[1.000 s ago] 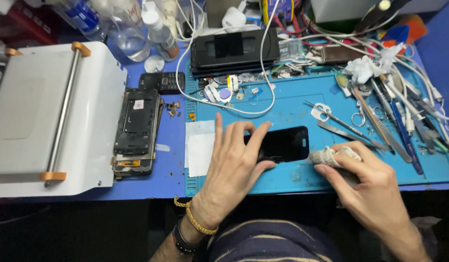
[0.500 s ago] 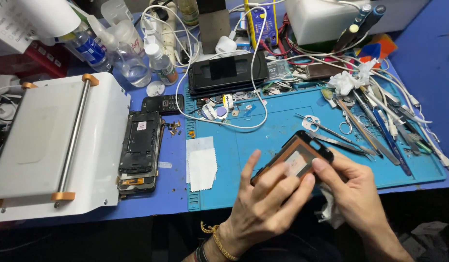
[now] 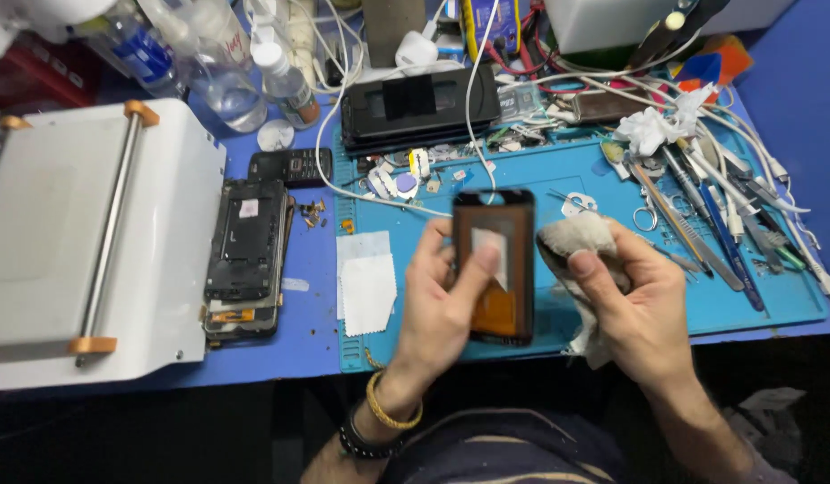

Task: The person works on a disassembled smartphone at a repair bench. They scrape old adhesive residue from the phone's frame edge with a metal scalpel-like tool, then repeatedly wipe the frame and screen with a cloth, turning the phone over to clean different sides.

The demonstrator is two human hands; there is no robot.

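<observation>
**Phone panel held up over the blue mat, cloth in the other hand**

At the far left I see a white box-shaped machine with a metal roller bar (image 3: 83, 242). Just beside it lies an opened black phone chassis (image 3: 245, 246), then a white rectangular wipe (image 3: 367, 282) at the edge of the blue silicone work mat (image 3: 747, 309). My left hand (image 3: 442, 300) grips a black-framed phone panel with a copper-coloured back (image 3: 495, 264), thumb pressed on its face, holding it upright above the mat. My right hand (image 3: 634, 305) is closed around a crumpled grey-white cloth (image 3: 576, 242), just beside the panel. Tweezers and cables (image 3: 702, 215) crowd the right.
</observation>
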